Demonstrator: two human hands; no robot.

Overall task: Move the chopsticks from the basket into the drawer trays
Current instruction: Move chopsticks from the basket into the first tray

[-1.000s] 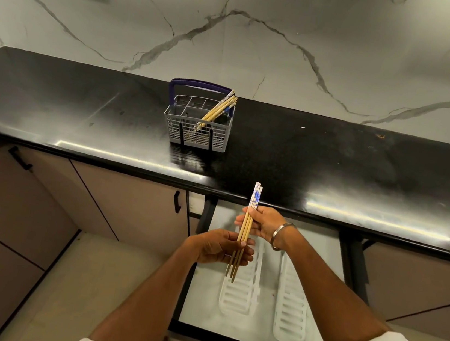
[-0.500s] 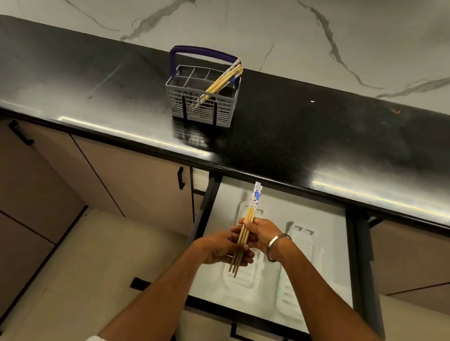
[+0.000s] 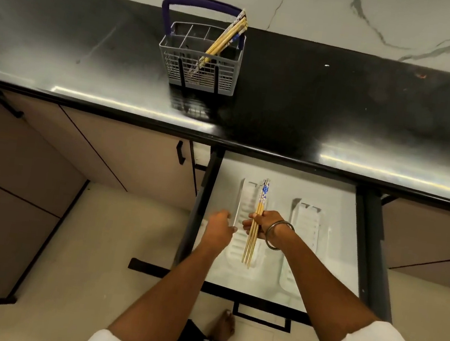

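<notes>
A black countertop (image 3: 341, 105) is backed by marbled wall. On it, behind the open drawer (image 3: 287, 184), a grey basket (image 3: 203, 64) keeps leaning chopsticks (image 3: 225, 40). Over the drawer's left tray (image 3: 239, 246), a bundle of chopsticks (image 3: 254, 231) is pinched by the right hand (image 3: 264, 224); the left hand (image 3: 219, 229), loosely open, is held just beside. The right tray (image 3: 303, 238) lies bare.

2 trays (image 3: 248, 202), 1 basket (image 3: 202, 73), 3 held chopsticks (image 3: 252, 239), 2 hands (image 3: 219, 227).

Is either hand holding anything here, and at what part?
The right hand pinches a bundle of chopsticks near mid-length, patterned ends pointing away, over the left drawer tray. The left hand holds nothing.
</notes>
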